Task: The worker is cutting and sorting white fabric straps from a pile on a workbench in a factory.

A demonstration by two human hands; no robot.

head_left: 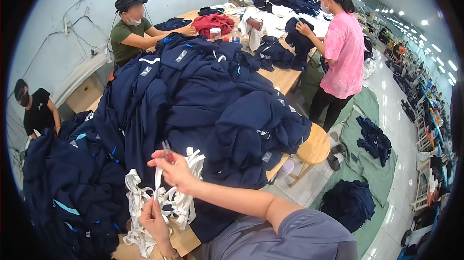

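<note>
My right hand point(178, 172) is closed around small red-handled thread snips point(168, 155), their metal tips pointing up and away. A white fabric strip point(158, 180) runs upward from my left hand point(155, 222), its upper end at the fingers of my right hand. The fingers of my left hand pinch the strip's lower part. Around and beneath both hands lies a tangled heap of white strips point(182, 205), partly on navy cloth and partly on the wooden table edge point(186, 241). Whether the right fingers also grip the strip is hard to see.
A large pile of navy garments point(203, 95) covers the table ahead, with more at left point(72, 192). A round wooden stool point(312, 143) stands at right, near a navy bundle point(349, 205) on green cloth. Three people work around the table, one in a pink shirt point(344, 54).
</note>
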